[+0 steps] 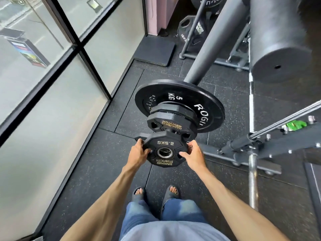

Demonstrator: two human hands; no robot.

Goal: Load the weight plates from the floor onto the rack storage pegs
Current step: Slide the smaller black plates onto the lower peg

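A small black 2.5 kg Hammer Strength plate [164,144] is held flat-on towards me in the middle of the view. My left hand [139,152] grips its left rim and my right hand [192,153] grips its right rim. Its steel-lined centre hole faces me. Just behind it, on a peg whose tip is hidden, sit two more small Hammer Strength plates [171,121] and a larger black 5 kg Rogue plate [206,108]. The grey rack post [215,37] rises behind them.
Glass window wall with black frames [76,44] runs along the left. More plates [192,30] lean on a frame at the back. A thick black roller pad [278,40] hangs at upper right. A barbell [252,180] and bench frame [260,148] lie to the right. Rubber floor below.
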